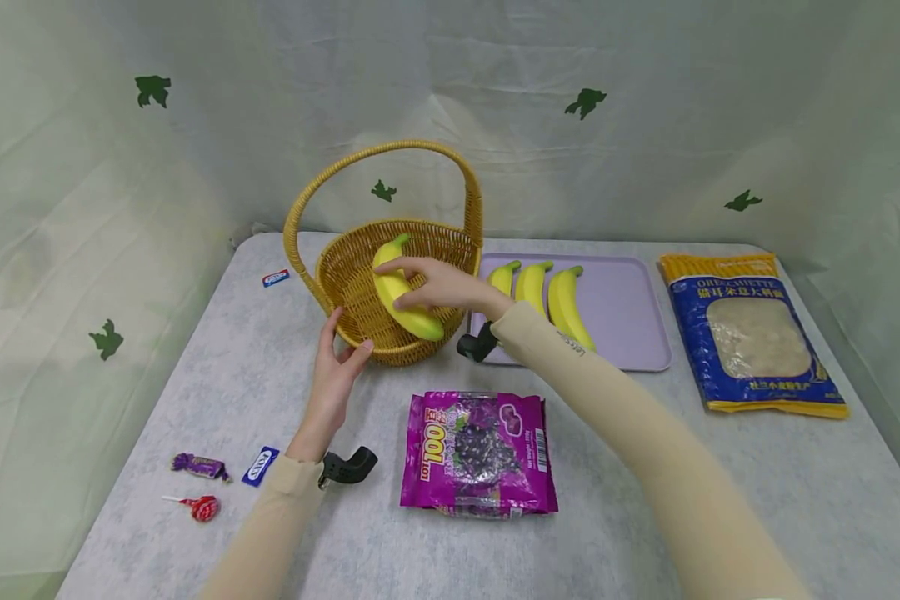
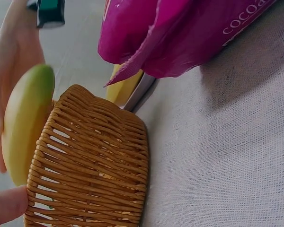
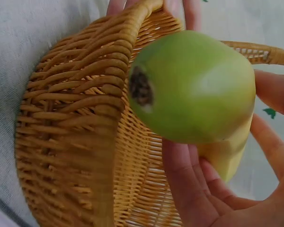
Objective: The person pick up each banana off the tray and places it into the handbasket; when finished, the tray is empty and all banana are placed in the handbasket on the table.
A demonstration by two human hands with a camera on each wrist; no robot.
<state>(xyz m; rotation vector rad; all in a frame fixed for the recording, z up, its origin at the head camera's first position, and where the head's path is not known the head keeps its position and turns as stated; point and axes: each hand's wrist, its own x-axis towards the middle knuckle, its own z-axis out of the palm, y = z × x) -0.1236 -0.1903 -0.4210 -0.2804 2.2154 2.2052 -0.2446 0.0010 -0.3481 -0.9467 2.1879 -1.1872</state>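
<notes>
My right hand (image 1: 438,287) grips a yellow banana (image 1: 403,293) with green tips and holds it over the mouth of a wicker basket (image 1: 348,283) with a tall handle. In the right wrist view the banana's green end (image 3: 194,85) fills the middle, fingers (image 3: 189,189) curled under it, the basket rim (image 3: 85,94) to the left. My left hand (image 1: 339,358) rests against the basket's near left wall, fingers straight. The left wrist view shows the basket wall (image 2: 94,165), the banana (image 2: 23,123) above its rim and a fingertip (image 2: 7,205) at the lower left.
Three more bananas (image 1: 540,296) lie on a lilac tray (image 1: 630,308) right of the basket. A purple snack bag (image 1: 480,454) lies in front, a blue and yellow packet (image 1: 753,333) at the right. Small sweets (image 1: 198,467) and a lollipop (image 1: 201,507) lie near the left front edge.
</notes>
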